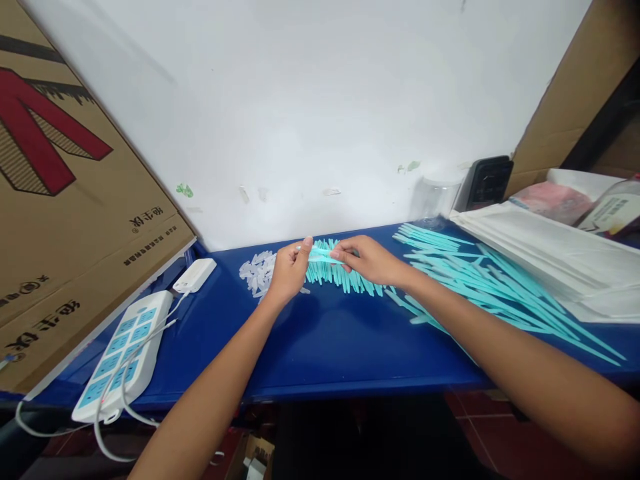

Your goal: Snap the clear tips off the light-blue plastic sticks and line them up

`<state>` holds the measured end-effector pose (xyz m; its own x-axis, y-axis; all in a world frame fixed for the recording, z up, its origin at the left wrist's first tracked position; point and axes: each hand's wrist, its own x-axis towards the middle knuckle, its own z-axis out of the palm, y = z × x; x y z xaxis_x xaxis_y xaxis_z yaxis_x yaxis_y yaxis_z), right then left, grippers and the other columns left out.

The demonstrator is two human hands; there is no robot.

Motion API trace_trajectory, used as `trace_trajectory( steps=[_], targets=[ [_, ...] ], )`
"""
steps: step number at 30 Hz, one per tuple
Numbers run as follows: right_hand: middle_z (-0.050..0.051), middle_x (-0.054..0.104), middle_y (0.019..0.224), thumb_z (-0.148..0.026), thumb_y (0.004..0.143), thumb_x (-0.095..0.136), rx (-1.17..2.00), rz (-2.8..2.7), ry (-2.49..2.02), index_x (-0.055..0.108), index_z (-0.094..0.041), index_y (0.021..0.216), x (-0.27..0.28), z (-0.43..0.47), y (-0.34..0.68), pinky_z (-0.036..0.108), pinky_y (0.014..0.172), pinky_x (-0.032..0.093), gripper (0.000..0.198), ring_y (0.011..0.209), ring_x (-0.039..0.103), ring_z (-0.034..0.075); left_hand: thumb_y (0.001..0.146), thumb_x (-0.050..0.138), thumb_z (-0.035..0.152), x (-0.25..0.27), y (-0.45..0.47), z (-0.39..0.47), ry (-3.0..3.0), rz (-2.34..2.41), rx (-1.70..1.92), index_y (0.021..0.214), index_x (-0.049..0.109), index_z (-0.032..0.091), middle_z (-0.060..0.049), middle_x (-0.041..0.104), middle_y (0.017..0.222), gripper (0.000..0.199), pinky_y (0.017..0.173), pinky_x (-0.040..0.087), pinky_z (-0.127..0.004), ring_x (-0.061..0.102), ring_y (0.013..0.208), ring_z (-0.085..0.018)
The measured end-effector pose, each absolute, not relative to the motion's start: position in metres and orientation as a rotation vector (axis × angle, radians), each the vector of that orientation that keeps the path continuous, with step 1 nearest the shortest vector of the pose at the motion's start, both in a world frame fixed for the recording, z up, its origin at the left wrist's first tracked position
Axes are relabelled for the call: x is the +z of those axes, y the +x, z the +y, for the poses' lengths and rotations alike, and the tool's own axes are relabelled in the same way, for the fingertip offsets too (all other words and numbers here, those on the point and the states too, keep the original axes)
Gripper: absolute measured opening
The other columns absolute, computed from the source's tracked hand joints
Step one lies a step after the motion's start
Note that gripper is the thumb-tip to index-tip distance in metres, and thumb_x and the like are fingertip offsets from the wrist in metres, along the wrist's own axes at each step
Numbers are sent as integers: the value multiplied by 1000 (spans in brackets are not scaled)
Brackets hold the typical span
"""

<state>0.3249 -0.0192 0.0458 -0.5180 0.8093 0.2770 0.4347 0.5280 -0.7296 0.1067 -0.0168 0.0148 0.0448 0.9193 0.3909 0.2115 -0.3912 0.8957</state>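
Note:
My left hand (291, 268) and my right hand (364, 259) are close together over the far middle of the blue table. Between them is a slim turquoise stick (320, 256), with a pale, translucent part near the left hand. My left thumb and fingers pinch its left end; my right fingertips grip it farther right. Just beneath and behind the hands lies a row of similar turquoise sticks (367, 285), side by side. Small clear plastic pieces (257, 270) form a heap beside my left hand, which partly covers it. A larger loose pile of turquoise sticks (480, 290) spreads past my right forearm.
A white power strip (125, 350) with cables and a small white box (195, 275) sit at left, beside a leaning cardboard box (90, 220). White paper sheets (540, 260), a clear jar (438, 197) and a black device (489, 183) are at right. A white wall stands behind.

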Motion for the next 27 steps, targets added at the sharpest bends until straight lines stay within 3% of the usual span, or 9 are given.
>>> trace_trajectory(
  steps=[4, 8, 11, 17, 27],
  targets=[
    [3, 64, 65, -46, 103, 48, 591, -2131, -1172, 63, -18, 69, 46, -1, 346, 28, 61, 37, 46, 56, 50, 14, 89, 62, 71, 29, 72, -1, 1301, 1148, 1706, 68, 31, 24, 9, 27, 49, 60, 39, 17, -22, 23, 39, -7],
    [7, 69, 72, -32, 105, 44, 357, -2108, -1592, 65, -17, 76, 41, 18, 369, 30, 62, 35, 39, 60, 55, 16, 88, 62, 72, 42, 46, 9, 1193, 1188, 1909, 66, 29, 24, 10, 27, 46, 63, 36, 17, -21, 23, 36, -6],
    [14, 73, 82, -26, 102, 45, 255, -2174, -1872, 71, -13, 87, 33, 22, 372, 31, 64, 37, 33, 69, 62, 21, 88, 62, 72, 38, 52, 8, 1217, 1198, 1845, 65, 29, 24, 9, 27, 46, 63, 36, 18, -20, 24, 36, -6],
    [24, 74, 106, -22, 102, 44, 146, -2194, -1954, 71, -9, 110, 24, 13, 359, 33, 74, 44, 31, 94, 70, 29, 89, 62, 70, 21, 71, 5, 1292, 1192, 1672, 66, 29, 24, 9, 28, 46, 62, 36, 17, -21, 23, 37, -5],
    [25, 73, 98, -19, 102, 45, 107, -2287, -1998, 72, -8, 102, 30, 5, 354, 36, 73, 47, 29, 94, 72, 34, 88, 63, 70, 23, 68, 5, 1269, 1199, 1643, 66, 30, 24, 10, 27, 47, 61, 36, 17, -21, 24, 36, -6]
  ],
)
